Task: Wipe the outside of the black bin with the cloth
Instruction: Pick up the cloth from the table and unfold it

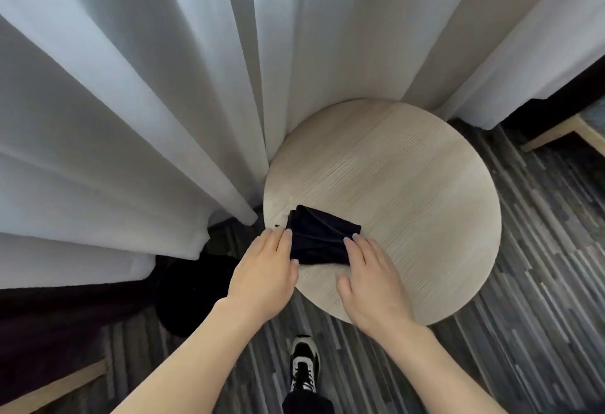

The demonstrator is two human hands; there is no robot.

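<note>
A folded dark cloth (319,237) lies near the front left edge of a round light-wood table (409,184). My left hand (265,269) rests at the cloth's left edge, fingers together and touching it. My right hand (370,279) lies flat at the cloth's right edge, fingertips on its corner. Neither hand has lifted the cloth. The black bin (193,292) stands on the floor to the left of the table, below the curtain, partly hidden by my left forearm.
White curtains (147,102) hang behind and to the left of the table. A dark sofa or bed edge (49,325) sits at the lower left. My shoe (304,364) stands on striped grey carpet. A wooden frame (556,132) is at the far right.
</note>
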